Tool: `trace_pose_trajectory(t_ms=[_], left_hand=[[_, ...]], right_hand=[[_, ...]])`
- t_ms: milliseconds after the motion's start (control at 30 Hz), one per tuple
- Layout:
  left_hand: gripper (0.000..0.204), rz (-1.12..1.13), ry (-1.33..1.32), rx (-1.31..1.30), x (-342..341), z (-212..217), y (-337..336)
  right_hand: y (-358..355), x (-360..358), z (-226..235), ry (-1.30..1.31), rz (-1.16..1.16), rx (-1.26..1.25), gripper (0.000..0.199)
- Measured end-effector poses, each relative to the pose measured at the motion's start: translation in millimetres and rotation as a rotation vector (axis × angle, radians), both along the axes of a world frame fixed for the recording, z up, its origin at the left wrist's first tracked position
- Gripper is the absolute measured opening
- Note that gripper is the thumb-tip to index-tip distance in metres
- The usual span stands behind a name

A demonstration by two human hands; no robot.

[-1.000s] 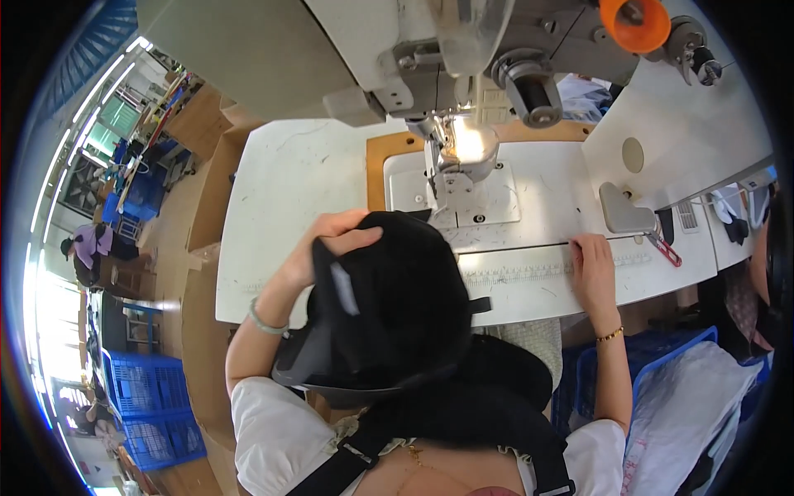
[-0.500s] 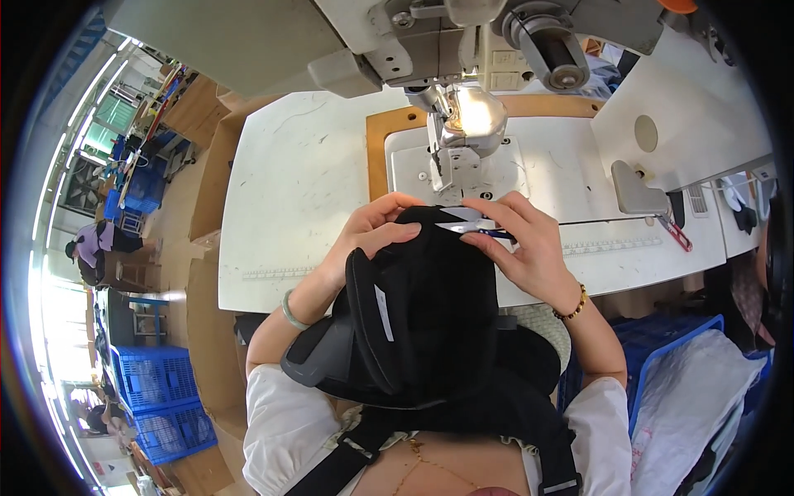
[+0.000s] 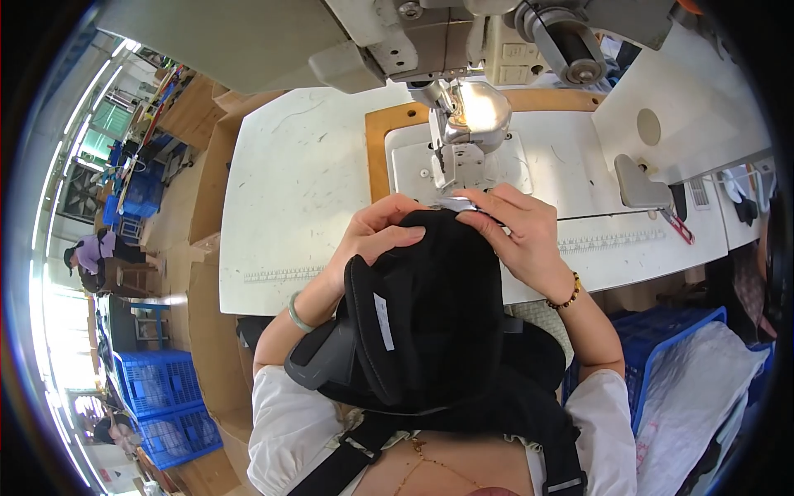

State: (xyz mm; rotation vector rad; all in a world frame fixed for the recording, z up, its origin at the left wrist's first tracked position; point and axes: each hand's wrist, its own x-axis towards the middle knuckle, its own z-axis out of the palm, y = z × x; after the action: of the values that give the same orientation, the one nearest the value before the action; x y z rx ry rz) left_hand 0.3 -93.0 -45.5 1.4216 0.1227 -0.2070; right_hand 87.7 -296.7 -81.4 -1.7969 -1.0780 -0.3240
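A black padded fabric piece, bag-like in shape, stands up in front of my chest, with a white label on its left side flap. My left hand pinches its upper left edge between thumb and fingers. In my right hand, closed beside the upper right edge, is a pair of small metal thread snips. The blades point left along the top edge of the fabric. Whether they touch it, I cannot tell. Just beyond both hands is the sewing machine's presser foot and needle area, lit by a lamp.
The white sewing table carries ruler strips along its near edge. A red-handled tool lies at the right. Blue crates stand at left, and another blue crate with white material sits at right. A person is far left.
The snips have moved up from the face of the black fabric to its top edge, with my right hand turning slightly. My left hand keeps its pinch on the fabric.
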Motion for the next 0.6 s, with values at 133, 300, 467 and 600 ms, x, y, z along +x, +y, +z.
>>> trace_pose_trajectory(t_ms=[133,300,467,600], left_hand=[[0.019,0.012,-0.007,-0.007,-1,1,-1],[0.018,0.029,0.059,-0.071,0,0,-2],[0.017,0.053,0.065,-0.048,-1,0,-4],[0.018,0.060,0.067,-0.059,-1,0,-5]], right_hand=[[-9,0,1,0.183,-0.073,0.069,0.034],[-40,1,4,0.372,-0.026,0.170,0.030],[-81,-11,11,0.461,0.041,-0.129,0.031],[-88,-21,15,0.299,0.028,-0.221,0.034]])
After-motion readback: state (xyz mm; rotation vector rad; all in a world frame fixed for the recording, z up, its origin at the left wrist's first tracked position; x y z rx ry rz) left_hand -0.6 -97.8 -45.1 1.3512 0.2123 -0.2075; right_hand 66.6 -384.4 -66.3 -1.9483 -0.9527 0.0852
